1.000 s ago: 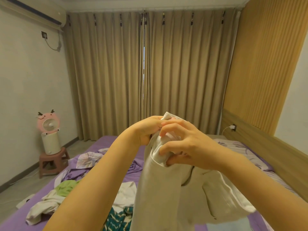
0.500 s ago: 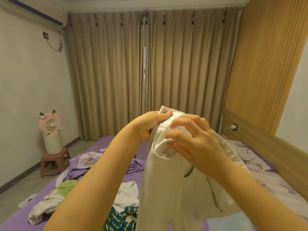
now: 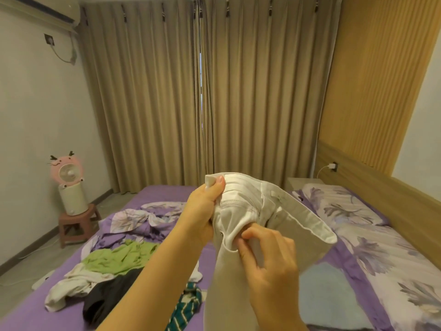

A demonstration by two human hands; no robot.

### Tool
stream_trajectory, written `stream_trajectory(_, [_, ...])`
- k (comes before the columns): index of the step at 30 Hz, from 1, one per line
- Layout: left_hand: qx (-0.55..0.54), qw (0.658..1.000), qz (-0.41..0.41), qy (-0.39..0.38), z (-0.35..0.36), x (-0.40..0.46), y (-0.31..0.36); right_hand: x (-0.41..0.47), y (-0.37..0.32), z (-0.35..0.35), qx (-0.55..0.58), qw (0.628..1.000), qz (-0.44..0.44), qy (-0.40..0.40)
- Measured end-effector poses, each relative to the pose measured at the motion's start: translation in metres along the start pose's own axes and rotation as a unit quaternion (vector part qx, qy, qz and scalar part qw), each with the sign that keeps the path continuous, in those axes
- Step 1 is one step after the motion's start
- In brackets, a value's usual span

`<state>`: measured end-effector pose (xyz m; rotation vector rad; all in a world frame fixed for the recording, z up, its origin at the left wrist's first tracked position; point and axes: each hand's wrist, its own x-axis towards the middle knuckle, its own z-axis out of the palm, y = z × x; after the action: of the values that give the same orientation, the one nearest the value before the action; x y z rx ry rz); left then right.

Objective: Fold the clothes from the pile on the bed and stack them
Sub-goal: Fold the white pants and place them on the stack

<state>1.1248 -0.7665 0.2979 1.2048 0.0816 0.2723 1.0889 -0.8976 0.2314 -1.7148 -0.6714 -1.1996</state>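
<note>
Both hands on white trousers [image 3: 241, 278], held up over the bed [image 3: 35, 316].
Left hand [image 3: 200, 216] grips the waistband corner, thumb on top; right hand [image 3: 269, 256] pinches fabric lower at the front opening. Legs hang down. Pile [image 3: 114, 271] of green, white, dark and striped clothes lies on the purple sheet, lower left.

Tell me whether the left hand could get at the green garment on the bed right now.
Probably not yet: the left hand grips the waistband of the white trousers. The green garment lies uncovered on the pile below it, so once freed, the way looks open.
</note>
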Motion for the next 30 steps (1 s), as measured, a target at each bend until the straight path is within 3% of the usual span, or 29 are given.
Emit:
stream_trajectory(4, [0.010,0.995,0.022,0.100,-0.027,-0.021,-0.060,-0.054,0.006,0.012,0.023,0.991,0.123,-0.042])
stream_trajectory(9, [0.053,0.975,-0.076,0.202,-0.107,-0.045,-0.151,-0.146,0.033,0.025,0.026,0.960,0.150,-0.233])
stream_trajectory(10, [0.073,0.969,-0.106,0.213,-0.126,-0.050,-0.173,-0.169,0.041,0.028,0.036,0.937,0.172,-0.301])
stream_trajectory(13, [0.130,0.943,-0.188,0.240,-0.182,-0.071,-0.238,-0.240,0.061,0.040,0.064,0.821,0.239,-0.514])
stream_trajectory(16, [0.204,0.911,-0.230,0.275,-0.232,-0.091,-0.287,-0.297,0.072,0.060,0.080,0.751,0.247,-0.607])
stream_trajectory(20, [0.267,0.880,-0.236,0.314,-0.305,-0.106,-0.322,-0.356,0.073,0.103,0.097,0.713,0.222,-0.658])
stream_trajectory(24, [0.308,0.841,-0.235,0.378,-0.385,-0.117,-0.341,-0.410,0.067,0.153,0.084,0.683,0.113,-0.717])
stream_trajectory(28, [0.370,0.781,-0.308,0.398,-0.455,-0.135,-0.369,-0.455,0.064,0.200,0.072,0.649,0.031,-0.757])
stream_trajectory(30, [0.487,0.728,-0.302,0.377,-0.471,-0.147,-0.383,-0.479,0.064,0.217,0.067,0.627,-0.012,-0.776])
